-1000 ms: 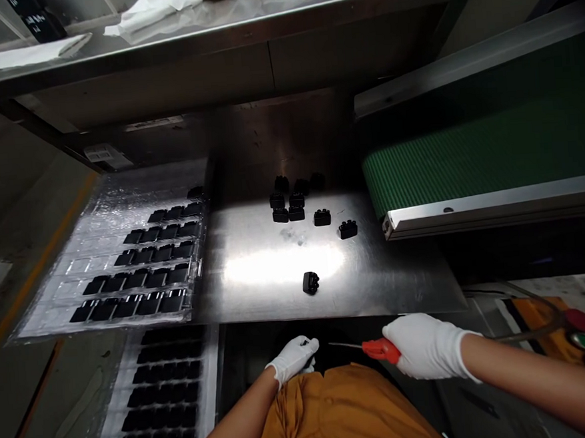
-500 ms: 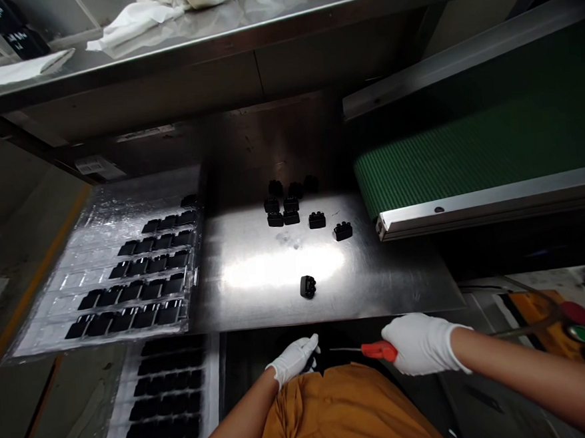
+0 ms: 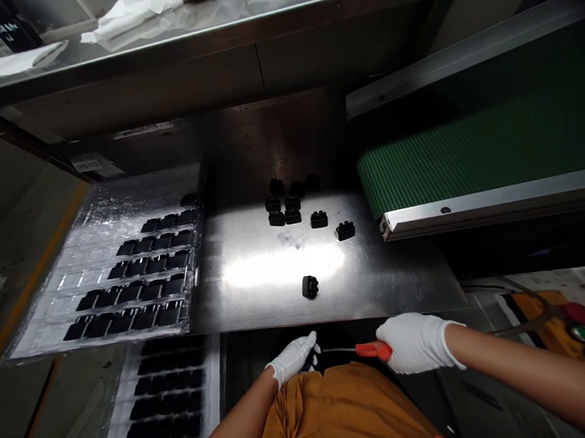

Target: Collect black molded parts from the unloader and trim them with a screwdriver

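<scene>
My left hand (image 3: 293,359), in a white glove, is closed on a small black plastic part (image 3: 310,360), mostly hidden by the fingers, just below the table's front edge. My right hand (image 3: 416,344), also gloved, is wrapped round a red air blow gun (image 3: 373,351). Its thin metal nozzle (image 3: 338,350) points left, the tip close to the left hand's fingers. On the steel table (image 3: 259,308) in front of me, one black part (image 3: 310,286) lies near the edge. Farther back stand several similar black parts (image 3: 291,204) in a loose group.
At left, a clear plastic tray (image 3: 71,281) holds rows of black parts; another filled tray (image 3: 211,385) sits lower. A green conveyor belt (image 3: 468,147) slopes in from the right. Push buttons (image 3: 584,334) are at lower right. White cloths (image 3: 132,13) lie on the shelf above.
The blow gun and my right hand have shifted slightly left, bringing the nozzle nearer my left hand. The parts on the table stay as they were.
</scene>
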The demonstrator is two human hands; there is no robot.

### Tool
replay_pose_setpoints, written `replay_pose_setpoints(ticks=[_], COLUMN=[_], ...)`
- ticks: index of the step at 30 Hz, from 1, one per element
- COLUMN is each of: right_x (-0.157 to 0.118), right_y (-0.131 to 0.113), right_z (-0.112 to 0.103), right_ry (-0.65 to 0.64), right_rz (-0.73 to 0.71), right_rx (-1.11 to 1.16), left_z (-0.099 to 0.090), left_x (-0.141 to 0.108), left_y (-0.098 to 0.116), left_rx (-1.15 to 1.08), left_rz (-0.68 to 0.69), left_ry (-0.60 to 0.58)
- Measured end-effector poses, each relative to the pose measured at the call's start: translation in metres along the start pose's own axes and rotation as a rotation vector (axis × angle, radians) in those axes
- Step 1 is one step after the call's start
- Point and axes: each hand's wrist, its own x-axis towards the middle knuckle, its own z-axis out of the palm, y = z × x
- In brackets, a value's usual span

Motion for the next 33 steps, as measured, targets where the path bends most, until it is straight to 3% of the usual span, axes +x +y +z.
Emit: replay_pose_setpoints(ticks=[18,28,33], right_x=[0.006,0.0,-0.01], right_y=[-0.002,-0.009,0.0], right_z=[0.008,0.001,-0.006], right_ry=[0.04,0.054,-0.071], right_rz=[-0.027,-0.008,-0.085], right_rx=[0.028,-0.015,0.135], left_z=[-0.004,-0.004,-0.007], left_x=[-0.001,-0.023,-0.045], left_y=[-0.006,0.008,0.022], left_rx=[-0.335,-0.452,-0.578], left_rz=[-0.072,-0.062,-0.032], left_ry=[0.063,-0.019,-0.069])
